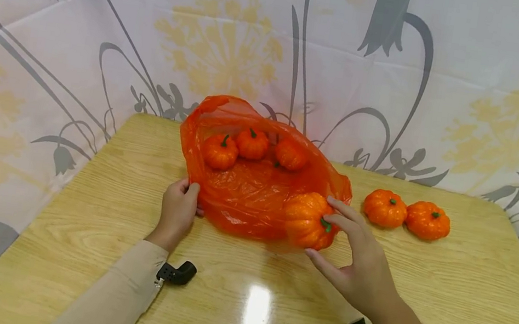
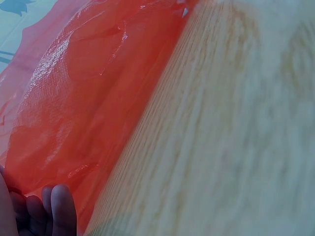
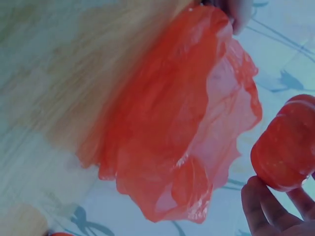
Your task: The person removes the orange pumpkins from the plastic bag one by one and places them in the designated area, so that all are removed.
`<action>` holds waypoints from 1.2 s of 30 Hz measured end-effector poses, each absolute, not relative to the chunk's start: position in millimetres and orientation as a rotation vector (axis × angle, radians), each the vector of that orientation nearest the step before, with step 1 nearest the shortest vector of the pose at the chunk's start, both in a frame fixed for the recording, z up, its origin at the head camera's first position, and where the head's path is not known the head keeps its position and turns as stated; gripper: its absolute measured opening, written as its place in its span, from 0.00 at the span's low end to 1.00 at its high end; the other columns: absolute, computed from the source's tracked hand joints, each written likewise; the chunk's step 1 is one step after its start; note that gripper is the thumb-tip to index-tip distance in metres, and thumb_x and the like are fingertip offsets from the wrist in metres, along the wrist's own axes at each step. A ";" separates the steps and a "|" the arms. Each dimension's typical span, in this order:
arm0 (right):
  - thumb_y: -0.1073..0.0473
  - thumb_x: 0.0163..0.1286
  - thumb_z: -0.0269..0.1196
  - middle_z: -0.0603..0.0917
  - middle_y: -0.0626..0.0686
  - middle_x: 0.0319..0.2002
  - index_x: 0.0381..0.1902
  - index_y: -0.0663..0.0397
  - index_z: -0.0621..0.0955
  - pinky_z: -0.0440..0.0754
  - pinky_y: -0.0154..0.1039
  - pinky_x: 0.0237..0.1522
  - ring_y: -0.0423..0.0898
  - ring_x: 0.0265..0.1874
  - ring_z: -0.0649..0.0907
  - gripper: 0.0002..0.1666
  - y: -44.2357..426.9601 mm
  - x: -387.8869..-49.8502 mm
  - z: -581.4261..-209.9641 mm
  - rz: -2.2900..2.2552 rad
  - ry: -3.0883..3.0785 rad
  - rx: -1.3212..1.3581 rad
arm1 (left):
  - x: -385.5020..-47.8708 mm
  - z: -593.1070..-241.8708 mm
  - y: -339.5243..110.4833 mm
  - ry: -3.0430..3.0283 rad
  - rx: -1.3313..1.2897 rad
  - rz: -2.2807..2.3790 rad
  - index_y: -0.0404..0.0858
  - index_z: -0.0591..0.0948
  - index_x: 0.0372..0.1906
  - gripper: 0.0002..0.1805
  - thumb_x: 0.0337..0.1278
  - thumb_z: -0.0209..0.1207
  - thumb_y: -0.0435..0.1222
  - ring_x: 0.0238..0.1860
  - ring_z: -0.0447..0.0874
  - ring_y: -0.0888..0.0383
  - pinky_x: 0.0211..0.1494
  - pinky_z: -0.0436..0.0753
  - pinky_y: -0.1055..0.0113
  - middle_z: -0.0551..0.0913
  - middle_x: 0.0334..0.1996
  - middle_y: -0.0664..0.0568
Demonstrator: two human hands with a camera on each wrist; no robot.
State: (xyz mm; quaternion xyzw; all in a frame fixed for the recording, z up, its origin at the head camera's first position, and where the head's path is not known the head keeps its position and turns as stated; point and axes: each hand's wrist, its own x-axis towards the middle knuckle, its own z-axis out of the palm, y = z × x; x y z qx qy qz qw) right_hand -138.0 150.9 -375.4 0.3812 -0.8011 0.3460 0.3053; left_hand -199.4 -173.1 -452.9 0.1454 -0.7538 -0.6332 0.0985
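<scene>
An orange-red plastic bag (image 1: pixel 255 194) lies on the table with its mouth spread wide. Inside it, toward the back, are three small orange pumpkins (image 1: pixel 220 151) with green stems. My left hand (image 1: pixel 178 209) pinches the bag's left edge between thumb and fingers; the left wrist view has those fingers (image 2: pixel 63 209) beside the red plastic. A larger orange pumpkin (image 1: pixel 309 220) is held in my right hand (image 1: pixel 362 265), thumb below and fingers above, at the bag's front right edge. In the right wrist view that pumpkin (image 3: pixel 288 145) appears above the fingertips, apart from the bag.
Two more orange pumpkins (image 1: pixel 385 208) (image 1: pixel 428 220) sit side by side on the wooden table (image 1: pixel 469 302), right of the bag. A floral-patterned cloth (image 1: pixel 267 36) hangs behind the table. Black wrist straps (image 1: pixel 176 272) are on both forearms.
</scene>
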 end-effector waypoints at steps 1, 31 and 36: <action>0.39 0.69 0.62 0.78 0.65 0.61 0.53 0.69 0.76 0.69 0.25 0.69 0.48 0.64 0.77 0.36 152.6 -138.4 -374.3 0.912 -2.124 0.996 | -199.3 -453.2 -172.9 -2.231 0.431 -1.875 0.34 0.74 0.26 0.14 0.67 0.47 0.37 0.15 0.76 0.56 0.21 0.83 0.65 0.72 0.18 0.50; 0.69 0.50 0.76 0.75 0.61 0.63 0.57 0.68 0.73 0.65 0.14 0.52 0.62 0.49 0.81 0.37 205.2 -160.4 -358.6 0.924 -2.389 0.417 | -198.8 -451.6 -173.1 -2.243 0.419 -1.854 0.34 0.76 0.27 0.14 0.66 0.47 0.36 0.14 0.76 0.56 0.20 0.83 0.66 0.73 0.18 0.51; 0.64 0.54 0.76 0.73 0.63 0.59 0.58 0.67 0.71 0.66 0.13 0.41 0.62 0.44 0.81 0.36 217.0 -166.0 -358.8 0.927 -2.469 0.299 | -198.6 -451.1 -172.9 -2.248 0.420 -1.857 0.34 0.77 0.28 0.14 0.67 0.47 0.37 0.15 0.76 0.57 0.21 0.83 0.67 0.73 0.19 0.51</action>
